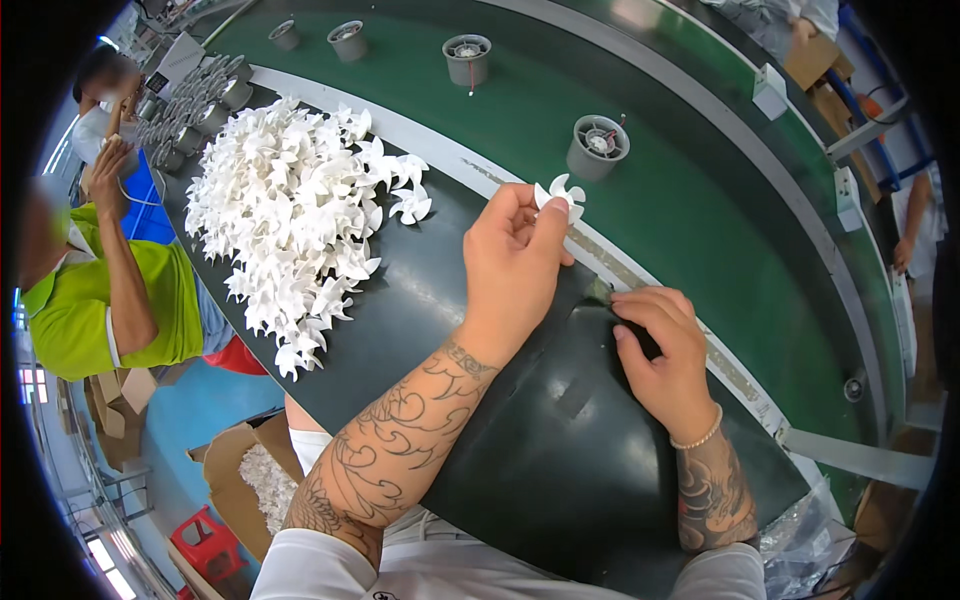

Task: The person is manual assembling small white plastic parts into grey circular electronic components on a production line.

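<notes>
A small white fan blade wheel (pixel 561 187) is pinched between the thumb and fingers of my left hand (pixel 513 258), above the belt's near rail. Just beyond it, a grey round fan housing (pixel 588 160) with spokes and a short wire stands on the green belt. My right hand (pixel 662 350) is near the edge of the black work surface, fingers bent and thumb held apart, with nothing visible in it. To the left of my left hand lies a large heap of white fan blade wheels (pixel 290 205), with one loose wheel (pixel 411 204) at its right edge.
More grey housings (pixel 466 62) stand along the green belt (pixel 720 230), and others are stacked (pixel 200 115) behind the heap. A person in a lime shirt (pixel 160 300) sits at left. Below are a cardboard box (pixel 228 470) and red stool (pixel 208 545).
</notes>
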Motion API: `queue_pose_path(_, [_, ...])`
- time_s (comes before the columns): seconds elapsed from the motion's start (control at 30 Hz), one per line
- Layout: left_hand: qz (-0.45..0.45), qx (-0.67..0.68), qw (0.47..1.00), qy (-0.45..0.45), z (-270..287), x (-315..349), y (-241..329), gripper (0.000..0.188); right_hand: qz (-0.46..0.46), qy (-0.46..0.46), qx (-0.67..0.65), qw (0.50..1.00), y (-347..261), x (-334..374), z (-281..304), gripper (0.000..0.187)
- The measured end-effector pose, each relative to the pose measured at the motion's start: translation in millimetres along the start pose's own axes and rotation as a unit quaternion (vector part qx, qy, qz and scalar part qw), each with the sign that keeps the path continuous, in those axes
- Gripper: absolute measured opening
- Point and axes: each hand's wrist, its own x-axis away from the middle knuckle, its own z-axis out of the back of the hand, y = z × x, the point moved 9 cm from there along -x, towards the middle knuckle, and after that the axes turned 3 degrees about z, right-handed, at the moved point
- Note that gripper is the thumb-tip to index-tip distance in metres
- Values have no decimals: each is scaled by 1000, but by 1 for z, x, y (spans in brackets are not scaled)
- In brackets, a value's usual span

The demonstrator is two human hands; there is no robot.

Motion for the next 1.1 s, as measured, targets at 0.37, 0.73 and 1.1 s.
queue_pose_path(0.37, [-24,12,999,-17,-4,-1,0,19,-22,-125,181,975,-13,8,-27,46])
queue_pose_path(0.73, [-224,-135,965,-24,-12,8,20,17,-7,-122,245,962,-17,8,-30,58])
queue_pose_path(1.1, [-211,-165,960,-85,-25,17,14,20,-4,-63,224,973,-11,12,-12,59])
